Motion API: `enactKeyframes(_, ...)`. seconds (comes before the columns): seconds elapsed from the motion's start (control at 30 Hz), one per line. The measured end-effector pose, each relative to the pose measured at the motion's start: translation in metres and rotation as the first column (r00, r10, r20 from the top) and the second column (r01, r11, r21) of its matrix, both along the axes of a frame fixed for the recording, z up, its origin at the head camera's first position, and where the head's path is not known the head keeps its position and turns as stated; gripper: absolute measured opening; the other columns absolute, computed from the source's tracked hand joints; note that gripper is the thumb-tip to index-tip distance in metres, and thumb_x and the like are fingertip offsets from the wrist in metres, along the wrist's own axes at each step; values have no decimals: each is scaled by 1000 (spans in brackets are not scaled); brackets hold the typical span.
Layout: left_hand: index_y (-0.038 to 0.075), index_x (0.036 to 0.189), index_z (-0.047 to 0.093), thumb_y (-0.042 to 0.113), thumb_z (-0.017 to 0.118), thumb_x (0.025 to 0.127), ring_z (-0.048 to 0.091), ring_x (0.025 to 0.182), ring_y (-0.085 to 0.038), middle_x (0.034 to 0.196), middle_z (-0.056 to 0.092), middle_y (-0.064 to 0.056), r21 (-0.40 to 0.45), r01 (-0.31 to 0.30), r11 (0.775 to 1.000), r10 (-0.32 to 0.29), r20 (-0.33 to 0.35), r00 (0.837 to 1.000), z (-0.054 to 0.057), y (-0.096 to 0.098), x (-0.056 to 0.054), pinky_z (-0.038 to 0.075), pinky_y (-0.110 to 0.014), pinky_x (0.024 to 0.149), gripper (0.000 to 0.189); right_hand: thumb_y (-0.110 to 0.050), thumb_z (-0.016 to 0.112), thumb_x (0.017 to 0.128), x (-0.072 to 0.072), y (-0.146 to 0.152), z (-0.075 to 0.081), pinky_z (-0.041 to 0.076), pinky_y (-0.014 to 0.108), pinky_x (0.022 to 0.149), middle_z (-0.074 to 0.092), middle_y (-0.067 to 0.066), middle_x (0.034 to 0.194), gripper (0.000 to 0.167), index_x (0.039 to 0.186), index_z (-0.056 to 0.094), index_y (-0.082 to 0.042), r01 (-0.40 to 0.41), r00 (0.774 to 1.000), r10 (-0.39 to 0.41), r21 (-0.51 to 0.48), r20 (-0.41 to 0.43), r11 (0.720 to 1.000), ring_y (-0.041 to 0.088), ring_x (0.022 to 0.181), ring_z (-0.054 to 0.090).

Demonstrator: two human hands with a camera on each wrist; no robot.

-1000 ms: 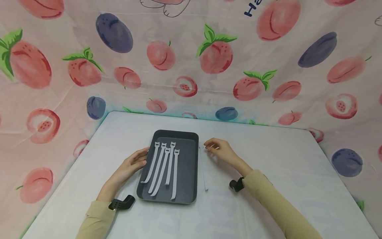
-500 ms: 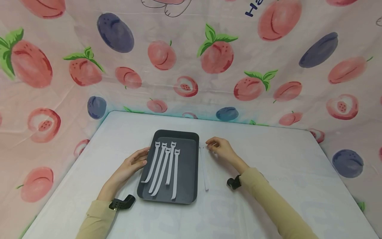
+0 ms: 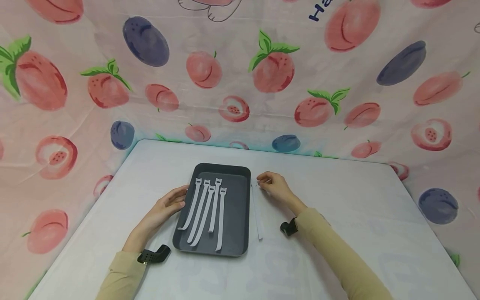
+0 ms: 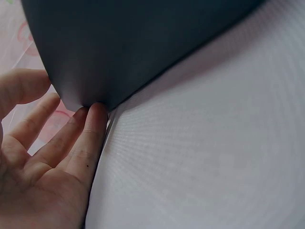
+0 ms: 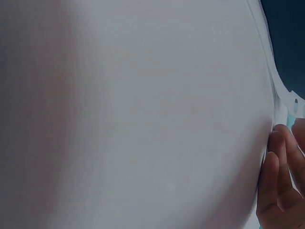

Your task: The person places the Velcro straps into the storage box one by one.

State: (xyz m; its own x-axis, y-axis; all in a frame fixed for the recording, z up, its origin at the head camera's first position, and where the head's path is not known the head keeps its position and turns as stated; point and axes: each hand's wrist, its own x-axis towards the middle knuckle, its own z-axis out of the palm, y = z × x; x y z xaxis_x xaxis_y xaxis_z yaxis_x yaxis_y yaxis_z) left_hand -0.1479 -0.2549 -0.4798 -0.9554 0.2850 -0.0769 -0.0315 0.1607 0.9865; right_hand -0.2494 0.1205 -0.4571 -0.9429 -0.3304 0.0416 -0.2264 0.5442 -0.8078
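A dark grey rectangular tray [image 3: 238,216] lies on the white table in the head view. Several white slotted-head straps, like hook-and-loop cable ties [image 3: 220,221], lie lengthwise in its left half. My left hand [image 3: 165,206] touches the tray's left side, fingers extended against the outer wall [image 4: 95,57] in the left wrist view. One more white strap [image 3: 257,216] lies on the table along the tray's right side. Right by its slotted head [image 5: 294,104] are the fingers of my right hand [image 3: 275,185], loosely bent, with nothing visibly gripped.
The white table [image 3: 337,187] runs back to a pink fruit-print cloth [image 3: 232,62] that hangs behind and at both sides. Black wrist cameras sit on the left wrist [image 3: 153,254] and right wrist [image 3: 288,227].
My right wrist and forearm have swung slightly left, while the fingers stay near the strap's head. The left hand, tray and straps hold their places.
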Motion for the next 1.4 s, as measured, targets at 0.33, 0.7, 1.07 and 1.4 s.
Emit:
enactKeyframes(0.33, 17, 150, 33, 22, 57, 97, 32, 142, -35, 153, 36, -18, -5, -1, 1000, 1, 5, 1000, -1, 1, 0, 43, -10, 96, 58, -2, 59, 89, -1, -13, 0, 50, 25, 70, 70, 18, 99, 21, 109, 67, 0, 50, 997, -51, 31, 54, 998, 23, 84, 64)
enactKeyframes(0.7, 17, 150, 33, 22, 57, 97, 32, 142, -35, 153, 36, -18, -14, -7, 1000, 7, 10, 1000, 1, 1, 0, 43, -10, 96, 58, -2, 62, 88, -1, -18, -1, 46, 23, 66, 69, 16, 91, 21, 108, 69, -2, 83, 996, -84, 23, 36, 996, 17, 73, 59)
enactKeyframes(1.07, 16, 150, 33, 21, 56, 97, 32, 142, -35, 153, 36, -17, -1, 0, 1000, 0, 0, 1000, 2, 1, 1, 43, -10, 96, 58, 0, 60, 89, -1, -18, -2, 46, 21, 52, 68, 20, 83, 20, 108, 67, 2, 93, 994, -89, -59, 65, 994, 11, 63, 62)
enactKeyframes(1.4, 16, 150, 33, 21, 57, 97, 32, 142, -35, 153, 36, -18, -6, -6, 1000, 6, 9, 1000, 2, 1, 1, 43, -10, 95, 58, -3, 60, 91, 2, -17, 2, 45, 22, 51, 68, 20, 85, 21, 110, 68, -1, 129, 988, -120, -87, 102, 988, 10, 59, 61)
